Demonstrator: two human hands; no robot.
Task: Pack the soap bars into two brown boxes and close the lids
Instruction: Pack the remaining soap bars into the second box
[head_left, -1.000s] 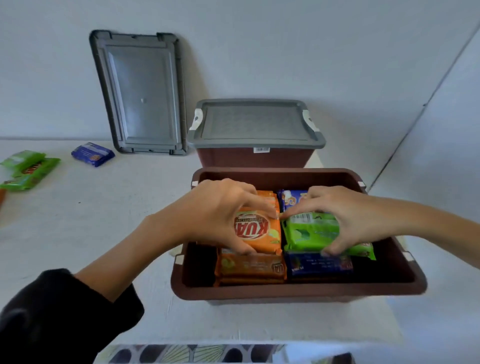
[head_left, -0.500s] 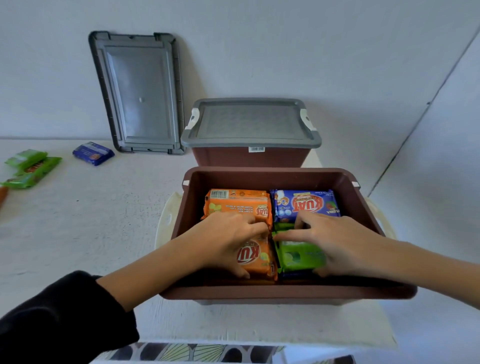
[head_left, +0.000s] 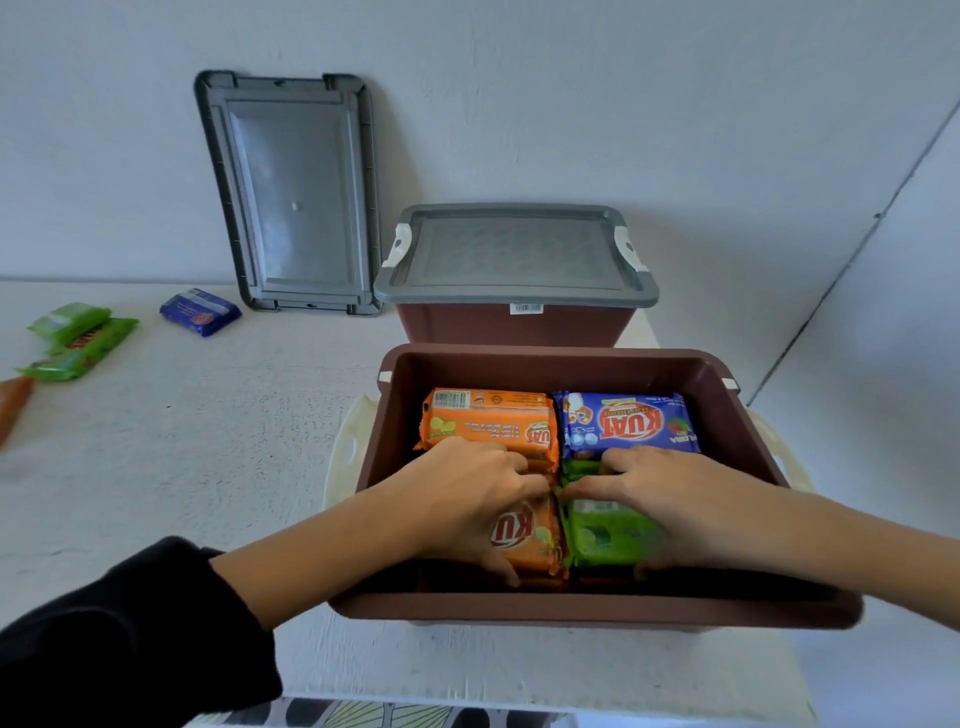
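From the head view, the open brown box (head_left: 571, 608) sits on the near right of the table (head_left: 208, 441), and both hands are down inside it. The left hand (head_left: 467, 499) has its fingers curled over the near orange soap bar (head_left: 530, 535), thumb hooked on its near edge. The right hand (head_left: 670, 499) clasps the green soap bar (head_left: 608, 540) just beside it the same way. At the far side of the box lie another orange bar (head_left: 488, 418) and a blue bar (head_left: 628, 423), side by side. Behind stands the second brown box (head_left: 514, 327) with its grey lid (head_left: 514, 254) on. A loose lid (head_left: 296, 197) leans on the wall at far left, with a stray blue bar (head_left: 200, 312) and green bars (head_left: 78, 338) lying well apart to its left. These wrapped bars look stiff, blocky and fairly light, though the glossy film could slip, so I'd take them across the long edges.
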